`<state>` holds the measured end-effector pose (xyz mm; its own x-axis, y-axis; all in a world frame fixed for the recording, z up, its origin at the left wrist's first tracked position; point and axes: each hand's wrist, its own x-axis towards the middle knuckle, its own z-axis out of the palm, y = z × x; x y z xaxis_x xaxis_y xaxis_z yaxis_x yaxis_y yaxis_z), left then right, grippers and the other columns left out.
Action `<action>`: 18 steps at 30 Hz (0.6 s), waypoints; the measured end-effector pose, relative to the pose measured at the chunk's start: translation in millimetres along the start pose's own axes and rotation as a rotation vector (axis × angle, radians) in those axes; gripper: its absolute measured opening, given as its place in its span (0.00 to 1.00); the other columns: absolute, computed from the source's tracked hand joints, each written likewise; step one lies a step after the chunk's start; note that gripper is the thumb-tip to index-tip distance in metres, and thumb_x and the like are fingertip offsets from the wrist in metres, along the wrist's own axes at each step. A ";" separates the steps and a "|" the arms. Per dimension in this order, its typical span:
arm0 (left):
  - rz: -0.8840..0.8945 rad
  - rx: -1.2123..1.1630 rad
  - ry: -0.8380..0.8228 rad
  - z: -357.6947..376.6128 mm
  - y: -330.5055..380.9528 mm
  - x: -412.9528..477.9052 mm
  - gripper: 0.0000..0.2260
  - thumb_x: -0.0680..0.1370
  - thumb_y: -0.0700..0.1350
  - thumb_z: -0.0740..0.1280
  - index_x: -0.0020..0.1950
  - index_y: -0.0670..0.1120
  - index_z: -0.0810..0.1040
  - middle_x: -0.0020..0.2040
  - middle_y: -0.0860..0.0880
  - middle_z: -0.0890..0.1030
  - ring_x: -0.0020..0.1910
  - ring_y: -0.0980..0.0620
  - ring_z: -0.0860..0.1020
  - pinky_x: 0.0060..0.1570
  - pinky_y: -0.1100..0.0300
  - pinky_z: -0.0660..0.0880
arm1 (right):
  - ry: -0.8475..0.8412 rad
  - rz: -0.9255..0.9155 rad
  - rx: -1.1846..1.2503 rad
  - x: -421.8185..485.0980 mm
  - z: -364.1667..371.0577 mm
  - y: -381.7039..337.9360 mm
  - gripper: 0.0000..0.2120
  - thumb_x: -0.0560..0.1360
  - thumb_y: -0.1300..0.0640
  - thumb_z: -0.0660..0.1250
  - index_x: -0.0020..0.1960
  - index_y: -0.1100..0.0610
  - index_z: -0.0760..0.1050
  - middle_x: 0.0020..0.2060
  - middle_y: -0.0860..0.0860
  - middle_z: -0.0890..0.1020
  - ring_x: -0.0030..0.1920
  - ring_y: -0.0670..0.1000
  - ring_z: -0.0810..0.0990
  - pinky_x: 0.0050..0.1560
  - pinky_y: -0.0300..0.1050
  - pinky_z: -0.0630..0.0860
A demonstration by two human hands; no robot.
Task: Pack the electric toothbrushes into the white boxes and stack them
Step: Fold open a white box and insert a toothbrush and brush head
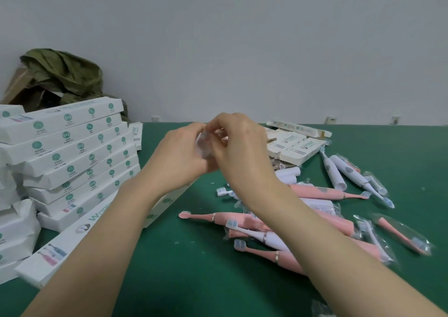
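Mid-frame, 2 hands meet: the left hand [181, 156] and right hand [238, 147] both pinch a small clear packet [203, 145], its contents too blurred to tell. The toothbrushes [223, 219] lie lower right, partly hidden under the right forearm. The white boxes [72, 147] are stacked at left, cut off by the edge.

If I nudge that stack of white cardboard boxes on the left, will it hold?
Probably not: the stack of white cardboard boxes is skewed and stepped, so upper ones would likely slide. Lower-left boxes look crumpled, so probably thin, light, easily dented.
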<state>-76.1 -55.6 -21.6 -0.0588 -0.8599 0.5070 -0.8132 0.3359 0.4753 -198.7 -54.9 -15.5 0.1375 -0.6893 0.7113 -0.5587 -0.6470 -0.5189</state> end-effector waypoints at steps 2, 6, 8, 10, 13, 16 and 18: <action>0.000 0.003 0.019 -1.8 0.3 0.9 0.11 0.66 0.49 0.70 0.45 0.53 0.72 0.35 0.59 0.75 0.35 0.67 0.72 0.32 0.72 0.65 | 0.053 -0.003 0.027 3.0 3.1 4.5 0.06 0.73 0.67 0.66 0.45 0.61 0.82 0.44 0.56 0.77 0.42 0.53 0.76 0.41 0.36 0.67; 0.024 0.012 0.061 -5.1 5.4 0.5 0.15 0.67 0.50 0.71 0.52 0.55 0.75 0.37 0.63 0.74 0.36 0.71 0.72 0.36 0.77 0.64 | 0.035 0.039 -0.021 9.6 3.7 13.2 0.06 0.76 0.59 0.68 0.51 0.57 0.81 0.45 0.53 0.73 0.47 0.55 0.76 0.43 0.49 0.72; 0.035 -0.006 0.052 -5.5 8.2 -0.5 0.14 0.66 0.49 0.70 0.51 0.54 0.76 0.34 0.61 0.75 0.36 0.71 0.72 0.34 0.76 0.64 | 0.026 0.021 -0.116 10.6 7.3 10.7 0.07 0.77 0.55 0.66 0.52 0.55 0.81 0.47 0.52 0.76 0.52 0.54 0.73 0.39 0.47 0.65; 0.031 -0.022 0.054 -6.5 8.7 -0.9 0.14 0.64 0.49 0.69 0.49 0.54 0.76 0.31 0.61 0.74 0.35 0.71 0.71 0.33 0.76 0.64 | 0.007 0.023 -0.185 13.2 9.3 7.7 0.08 0.78 0.53 0.64 0.52 0.53 0.81 0.48 0.51 0.77 0.54 0.53 0.69 0.38 0.46 0.61; 0.020 -0.006 0.055 -8.7 5.1 -1.0 0.13 0.64 0.46 0.70 0.46 0.56 0.75 0.30 0.61 0.74 0.34 0.72 0.71 0.33 0.76 0.64 | -0.100 0.036 -0.192 15.6 10.6 6.6 0.09 0.78 0.55 0.62 0.52 0.52 0.80 0.47 0.53 0.81 0.52 0.56 0.74 0.42 0.48 0.71; 0.038 0.042 0.023 -8.5 1.1 -1.5 0.13 0.65 0.43 0.72 0.41 0.59 0.72 0.30 0.68 0.75 0.34 0.72 0.70 0.33 0.76 0.64 | -0.312 -0.010 -0.129 16.6 8.5 9.0 0.10 0.78 0.59 0.59 0.52 0.54 0.79 0.44 0.52 0.82 0.48 0.56 0.78 0.45 0.47 0.74; 0.027 0.052 0.029 -6.6 -2.3 -1.1 0.14 0.66 0.46 0.73 0.50 0.57 0.78 0.31 0.65 0.75 0.36 0.69 0.71 0.34 0.75 0.64 | -0.321 0.017 0.085 23.4 -0.6 19.5 0.09 0.76 0.61 0.61 0.48 0.55 0.80 0.39 0.48 0.82 0.44 0.50 0.79 0.44 0.42 0.73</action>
<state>-70.4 -52.8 -18.5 -0.0650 -0.8393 0.5398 -0.8406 0.3376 0.4236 -207.0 -83.4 -8.7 0.3872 -0.7590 0.5235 -0.4946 -0.6501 -0.5768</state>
